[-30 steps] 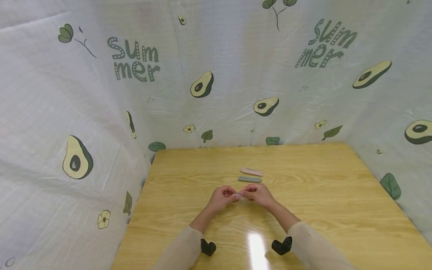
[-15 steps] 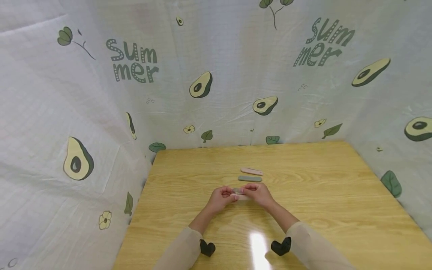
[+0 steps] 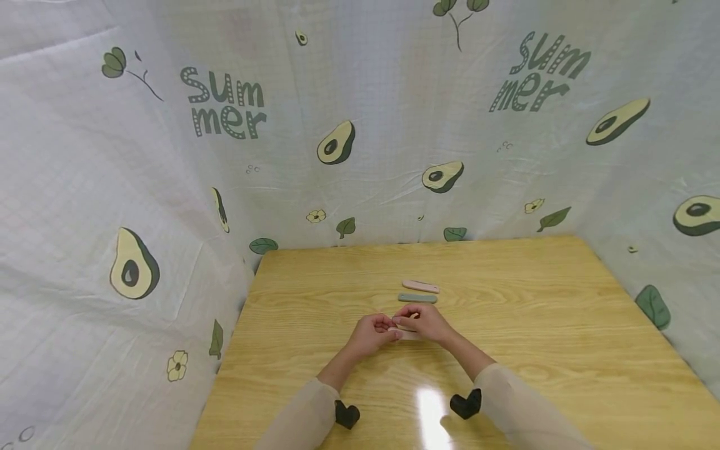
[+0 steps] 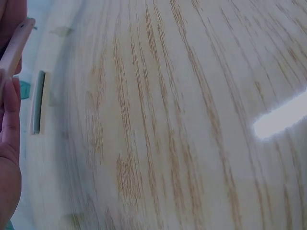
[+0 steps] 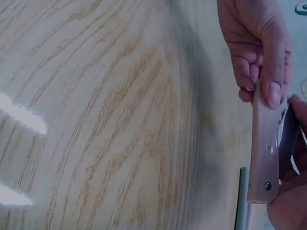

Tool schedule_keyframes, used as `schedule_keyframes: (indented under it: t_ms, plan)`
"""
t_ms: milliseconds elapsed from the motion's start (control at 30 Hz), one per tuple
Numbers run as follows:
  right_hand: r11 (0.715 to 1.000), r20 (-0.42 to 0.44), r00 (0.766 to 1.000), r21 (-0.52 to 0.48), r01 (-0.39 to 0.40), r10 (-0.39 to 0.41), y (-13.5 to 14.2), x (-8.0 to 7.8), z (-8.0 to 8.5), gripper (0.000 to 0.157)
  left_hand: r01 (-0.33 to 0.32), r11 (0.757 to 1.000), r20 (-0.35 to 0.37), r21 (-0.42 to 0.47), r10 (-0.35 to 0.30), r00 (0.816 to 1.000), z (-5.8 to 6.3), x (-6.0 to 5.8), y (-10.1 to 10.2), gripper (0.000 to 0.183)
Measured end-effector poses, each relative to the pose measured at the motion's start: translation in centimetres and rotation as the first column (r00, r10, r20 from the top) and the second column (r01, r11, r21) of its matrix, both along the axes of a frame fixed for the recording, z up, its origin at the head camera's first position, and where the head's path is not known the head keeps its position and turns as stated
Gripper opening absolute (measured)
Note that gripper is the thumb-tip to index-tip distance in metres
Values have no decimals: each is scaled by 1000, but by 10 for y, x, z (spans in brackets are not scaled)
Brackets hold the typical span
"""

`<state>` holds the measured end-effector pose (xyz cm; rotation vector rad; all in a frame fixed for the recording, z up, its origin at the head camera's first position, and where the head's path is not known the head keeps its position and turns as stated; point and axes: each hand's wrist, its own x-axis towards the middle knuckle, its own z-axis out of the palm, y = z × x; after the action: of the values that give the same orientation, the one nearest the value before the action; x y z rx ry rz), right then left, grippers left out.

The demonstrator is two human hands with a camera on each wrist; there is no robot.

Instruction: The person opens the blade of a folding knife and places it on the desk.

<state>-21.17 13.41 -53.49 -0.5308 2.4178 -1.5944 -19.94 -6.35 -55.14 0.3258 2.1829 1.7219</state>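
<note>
A pink folding knife point(image 5: 265, 143) is held between both hands, its blade point(image 5: 288, 136) standing partly out of the handle. My left hand point(image 3: 371, 334) grips the handle's far end from the pivot, the thumb lying flat along it in the right wrist view. At the blade, my right hand point(image 3: 425, 322) pinches with thumb and fingertips, the palm side near the rivet end. From the head view only a pale strip of the handle shows below the fingers. Just beyond the hands lie a grey-green folding knife point(image 3: 417, 298) and a second pink folding knife point(image 3: 420, 287), both folded.
The wooden table point(image 3: 315, 281) stretches to both sides, with a bright light reflection point(image 3: 432, 415) near its front. A white cloth point(image 3: 382, 144) printed with avocados and lettering hangs behind it and along both sides.
The handle has turned so its pale side shows in the head view. The right fingertips have shifted left toward the left fingers, working at the blade. The two folded knives stay put.
</note>
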Motion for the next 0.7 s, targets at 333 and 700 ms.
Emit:
schedule_keyframes:
  t_ms: [333,700]
  plan:
    - [999,-41,999,43,-17,19,-1,1,9,14,16,999,10,28,-16,1000,2,-1,1,19]
    - [998,-53,999,63,5,-1,7,-3,16,17,-6,1000,7,-21,6,1000,3,-1,2,18]
